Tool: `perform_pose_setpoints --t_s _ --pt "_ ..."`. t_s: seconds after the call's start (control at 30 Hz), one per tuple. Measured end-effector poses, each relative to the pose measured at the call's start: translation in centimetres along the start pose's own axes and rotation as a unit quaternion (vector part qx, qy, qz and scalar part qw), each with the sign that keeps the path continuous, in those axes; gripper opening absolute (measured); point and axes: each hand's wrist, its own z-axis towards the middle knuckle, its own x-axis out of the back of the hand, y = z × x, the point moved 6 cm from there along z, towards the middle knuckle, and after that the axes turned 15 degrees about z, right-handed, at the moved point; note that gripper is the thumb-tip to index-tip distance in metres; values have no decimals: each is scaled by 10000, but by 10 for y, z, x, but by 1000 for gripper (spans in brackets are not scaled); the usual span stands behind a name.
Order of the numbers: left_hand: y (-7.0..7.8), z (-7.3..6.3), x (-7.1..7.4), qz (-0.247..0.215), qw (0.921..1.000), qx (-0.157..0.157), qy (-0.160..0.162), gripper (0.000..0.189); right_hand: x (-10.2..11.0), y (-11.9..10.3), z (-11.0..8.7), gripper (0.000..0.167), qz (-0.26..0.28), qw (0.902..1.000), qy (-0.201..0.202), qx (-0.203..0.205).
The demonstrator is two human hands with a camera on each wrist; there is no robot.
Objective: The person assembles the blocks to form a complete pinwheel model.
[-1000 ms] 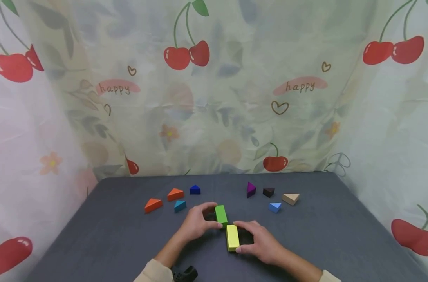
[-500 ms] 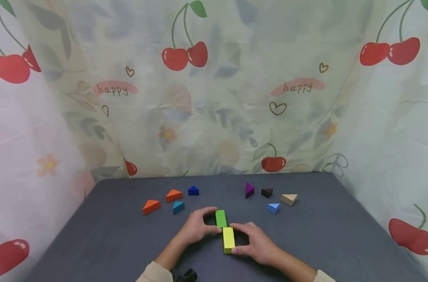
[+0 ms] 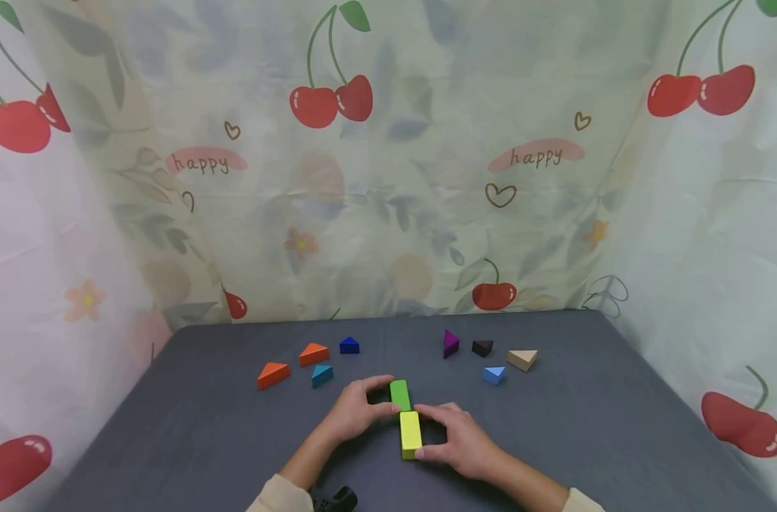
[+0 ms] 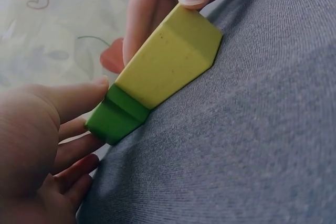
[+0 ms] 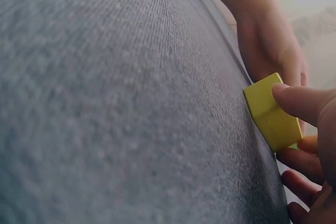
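Observation:
In the head view, my left hand (image 3: 352, 414) pinches a green block (image 3: 399, 395) between thumb and fingers. Just nearer and slightly right, a yellow block (image 3: 410, 435) is pinched by my right hand (image 3: 463, 442). The two blocks lie end to end on the dark cloth. Their ends touch in the left wrist view, where the yellow block (image 4: 168, 56) looks larger than the green block (image 4: 118, 116). From the right wrist, the yellow block (image 5: 272, 113) hides nearly all of the green one.
Back left stand two orange triangular blocks (image 3: 274, 375), a teal one (image 3: 322, 375) and a dark blue one (image 3: 349, 345). Back right are purple (image 3: 450, 344), dark brown (image 3: 482, 348), tan (image 3: 522, 360) and light blue (image 3: 494, 375) ones. A cherry-print curtain (image 3: 375, 213) surrounds the grey-covered table (image 3: 202, 427).
The right hand has slid the yellow block left, from offset beside the green block's near corner to nearly in line with it. The left hand keeps its hold on the green block.

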Motion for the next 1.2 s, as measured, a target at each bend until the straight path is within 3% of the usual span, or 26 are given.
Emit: perform_pose_setpoints --t_s 1.2 --pt "3 -2 -4 -35 9993 363 118 58 -14 -8 -4 68 213 9988 419 -148"
